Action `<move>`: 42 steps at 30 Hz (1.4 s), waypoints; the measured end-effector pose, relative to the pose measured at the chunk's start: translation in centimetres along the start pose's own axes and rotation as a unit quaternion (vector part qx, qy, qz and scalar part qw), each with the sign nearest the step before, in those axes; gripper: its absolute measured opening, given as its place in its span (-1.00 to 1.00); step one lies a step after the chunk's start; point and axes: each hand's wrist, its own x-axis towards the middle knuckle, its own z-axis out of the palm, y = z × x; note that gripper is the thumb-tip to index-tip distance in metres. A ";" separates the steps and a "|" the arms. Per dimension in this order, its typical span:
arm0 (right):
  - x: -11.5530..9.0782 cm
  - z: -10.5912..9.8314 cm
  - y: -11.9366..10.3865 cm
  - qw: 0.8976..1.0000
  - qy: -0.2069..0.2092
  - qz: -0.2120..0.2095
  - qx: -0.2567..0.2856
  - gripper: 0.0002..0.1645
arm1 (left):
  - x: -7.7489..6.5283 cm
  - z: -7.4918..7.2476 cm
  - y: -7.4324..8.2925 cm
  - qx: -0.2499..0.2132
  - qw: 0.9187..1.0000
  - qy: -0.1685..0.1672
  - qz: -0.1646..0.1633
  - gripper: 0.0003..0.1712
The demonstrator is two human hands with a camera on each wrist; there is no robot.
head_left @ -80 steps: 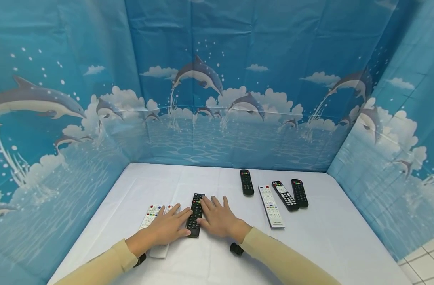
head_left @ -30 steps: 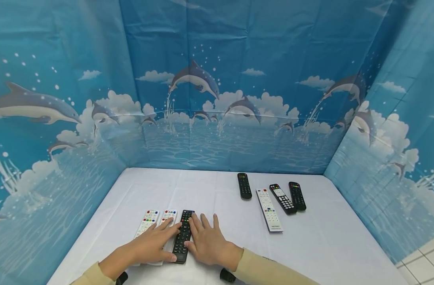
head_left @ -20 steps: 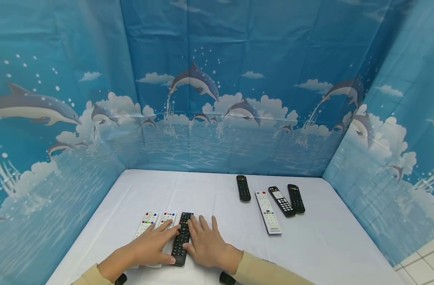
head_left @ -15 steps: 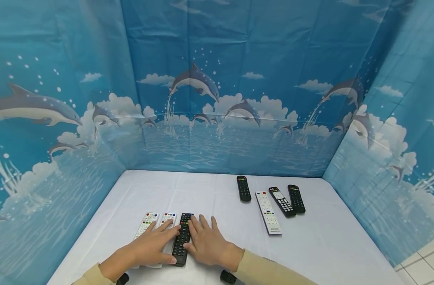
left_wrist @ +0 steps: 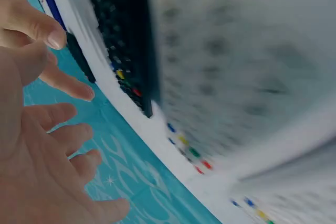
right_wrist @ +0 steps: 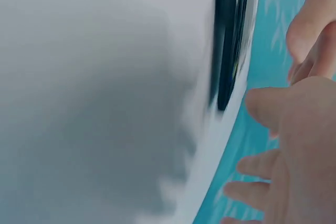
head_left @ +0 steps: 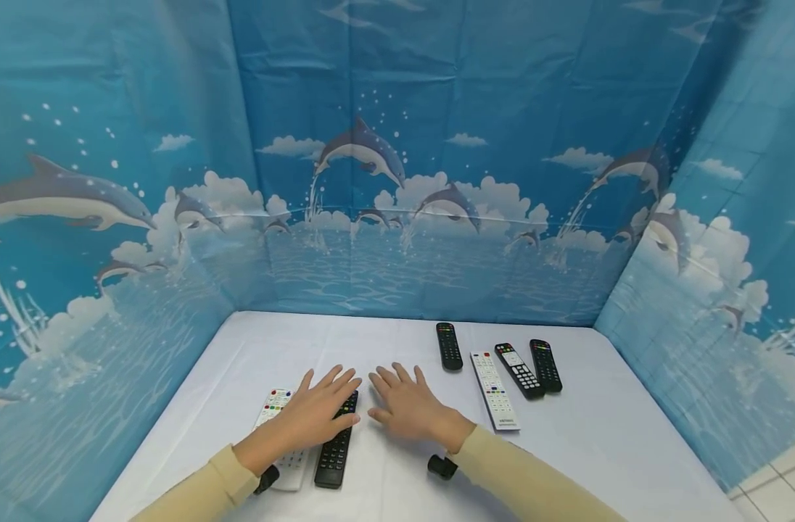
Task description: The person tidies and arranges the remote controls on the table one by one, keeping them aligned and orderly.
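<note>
My left hand [head_left: 312,415], fingers spread, is raised over a black remote control [head_left: 334,453] and two white remotes at the left of the table. The left white remote [head_left: 275,406] shows its coloured buttons beyond my wrist. Much of the second white remote [head_left: 290,467] is hidden under the hand. To the right of the black remote, my right hand [head_left: 410,406] hovers with spread fingers and holds nothing. In the left wrist view the open left palm [left_wrist: 42,166] is apart from the black remote [left_wrist: 123,40]. The right wrist view shows the right palm [right_wrist: 310,145] without anything in it.
Farther right on the white table [head_left: 600,449] lie a white remote [head_left: 495,391], a black remote [head_left: 449,346], a black remote with white keys [head_left: 518,370] and another black one [head_left: 545,365]. A blue dolphin curtain [head_left: 397,268] stands behind and at both sides.
The black remote was moved left and nearer, beside the white remotes, between both hands. Since half a second ago both hands have lifted off it and moved farther forward, the right one also rightward.
</note>
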 end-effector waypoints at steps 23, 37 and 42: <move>0.3 0.5 19.1 0.984 0.034 0.172 0.043 -0.23 | 18.1 0.9 4.4 -0.043 0.998 -0.031 -0.029 -0.15; 0.2 0.3 17.9 0.990 -0.005 0.142 0.023 -0.23 | 20.7 1.6 6.1 -0.056 0.990 -0.108 -0.077 -0.14; 0.2 0.5 17.6 0.992 -0.004 0.124 0.030 -0.22 | 20.5 1.5 6.5 -0.042 0.985 -0.144 -0.079 -0.12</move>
